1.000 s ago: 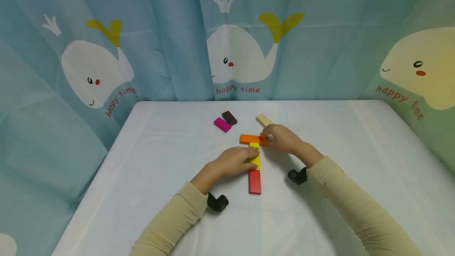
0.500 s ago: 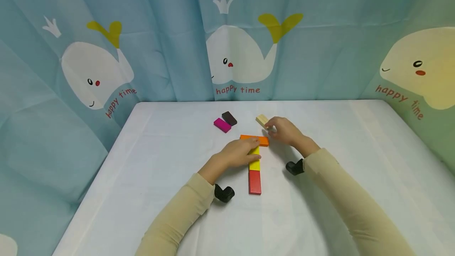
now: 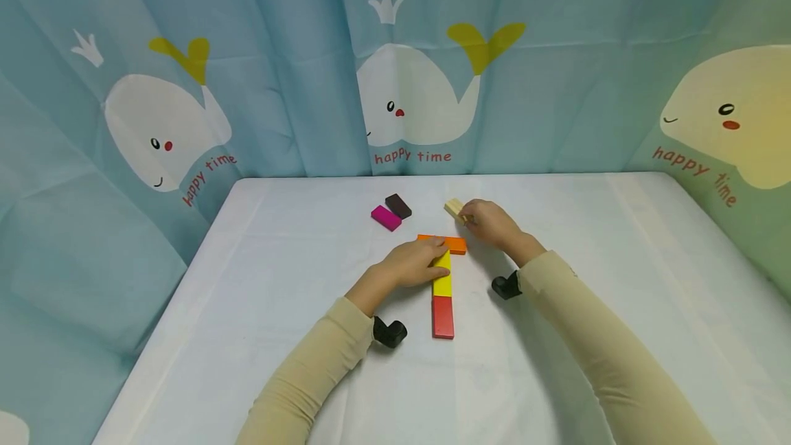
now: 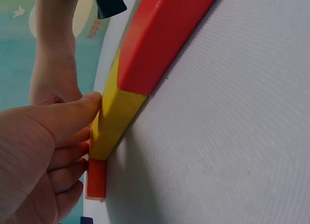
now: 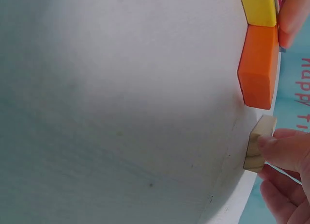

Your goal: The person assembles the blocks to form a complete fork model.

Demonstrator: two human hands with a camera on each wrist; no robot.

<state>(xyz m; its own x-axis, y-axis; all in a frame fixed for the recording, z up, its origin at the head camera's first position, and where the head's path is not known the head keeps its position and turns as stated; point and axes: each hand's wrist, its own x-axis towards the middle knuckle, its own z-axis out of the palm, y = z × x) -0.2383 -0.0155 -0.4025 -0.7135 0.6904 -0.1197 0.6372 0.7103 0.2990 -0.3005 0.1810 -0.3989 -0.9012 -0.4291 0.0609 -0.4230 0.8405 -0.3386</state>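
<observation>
On the white table lie wooden blocks in a T shape. A red block (image 3: 443, 318) joins end to end with a yellow block (image 3: 442, 286), and an orange block (image 3: 459, 246) lies crosswise at the far end. My left hand (image 3: 409, 264) rests over the yellow and orange blocks, its thumb touching the yellow one in the left wrist view. Just beyond, on the right, my right hand (image 3: 490, 223) pinches a plain wood-coloured block (image 5: 254, 155) between thumb and fingers. That block is partly covered by the hand in the head view.
A magenta block (image 3: 386, 218) and a dark brown block (image 3: 398, 206) lie beside each other at the back, left of the T. Behind the table's far edge hangs a blue curtain (image 3: 296, 88) with whale prints. Black devices (image 3: 389, 332) sit at both wrists.
My right hand has left the orange block's right end, moved back and taken hold of the plain block. My left hand has slid forward along the yellow block to the orange one.
</observation>
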